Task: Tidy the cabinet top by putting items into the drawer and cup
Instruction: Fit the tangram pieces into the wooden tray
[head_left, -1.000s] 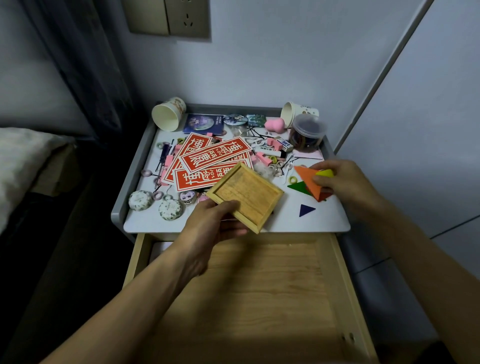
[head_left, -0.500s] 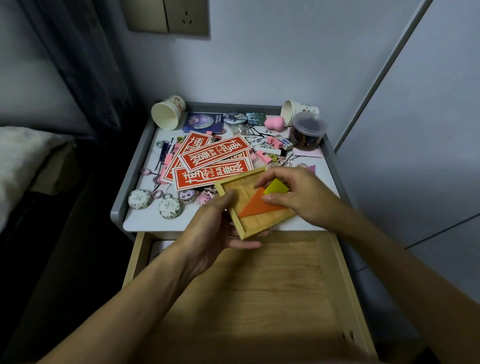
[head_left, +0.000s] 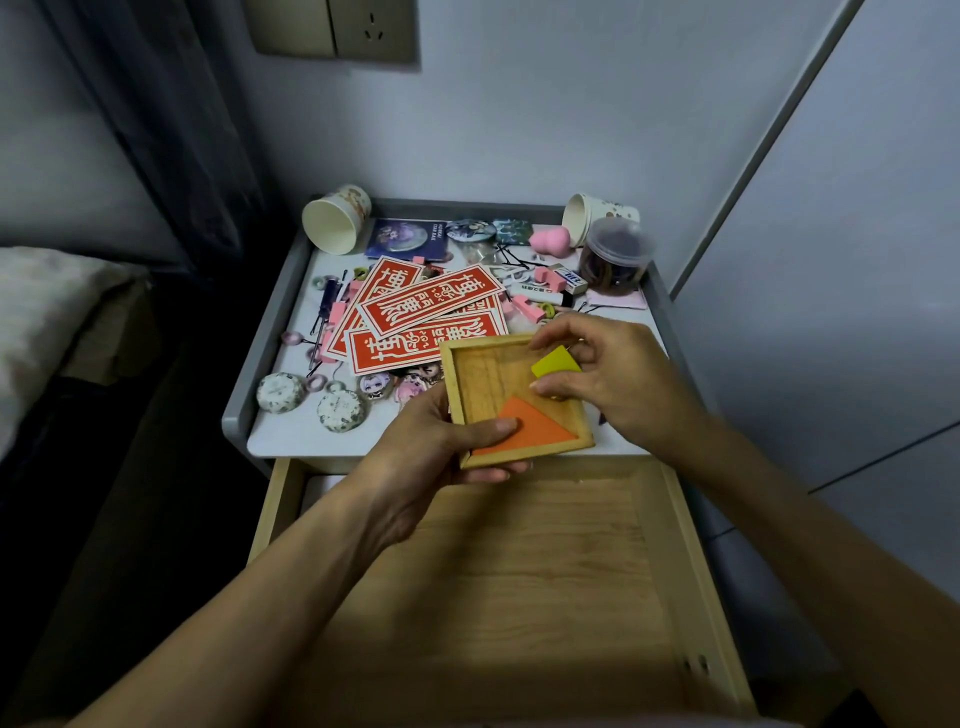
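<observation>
My left hand (head_left: 436, 457) grips a square wooden tray (head_left: 483, 374) by its near left corner, above the front edge of the cabinet top (head_left: 301, 431). An orange triangle (head_left: 530, 423) lies flat in the tray's near corner. My right hand (head_left: 608, 379) pinches a yellow piece (head_left: 555, 362) over the tray's right side. The open wooden drawer (head_left: 493, 587) lies below both hands. Two paper cups lie on their sides at the back: one on the left (head_left: 335, 221), one on the right (head_left: 597, 215).
Red printed cards (head_left: 431, 306) cover the middle of the top. Pink clips, hair ties, round badges (head_left: 340, 410) and figure charms lie around them. A clear lidded jar (head_left: 615, 254) stands at the back right beside a pink sponge (head_left: 549, 240). A wall rises close behind.
My right hand carried the coloured pieces from the cabinet's right side over to the tray. The orange triangle now lies flat in the tray, and only the yellow piece stays pinched.
</observation>
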